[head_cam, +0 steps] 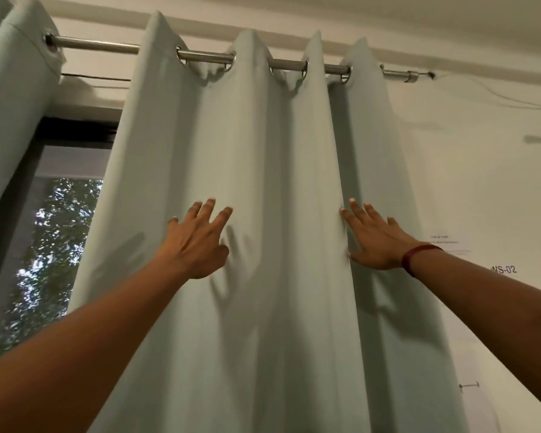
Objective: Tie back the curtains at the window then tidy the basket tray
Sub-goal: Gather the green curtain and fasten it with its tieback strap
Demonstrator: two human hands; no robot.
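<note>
A pale green curtain (256, 170) hangs in deep folds from a metal rod (206, 56) by eyelet rings, filling the middle of the view. My left hand (197, 242) reaches up with fingers spread and straight, close to or touching a fold left of centre. My right hand (375, 239), a red band on its wrist, lies flat with fingers straight against the curtain's right folds. Neither hand holds anything. A second curtain panel (13, 98) hangs at the far left. No basket tray is in view.
A dark-framed window (53, 239) with foliage outside shows between the two panels. The white wall (481, 182) on the right carries paper labels, a thin cable and a small hook (469, 385). The rod ends at a bracket (409, 76).
</note>
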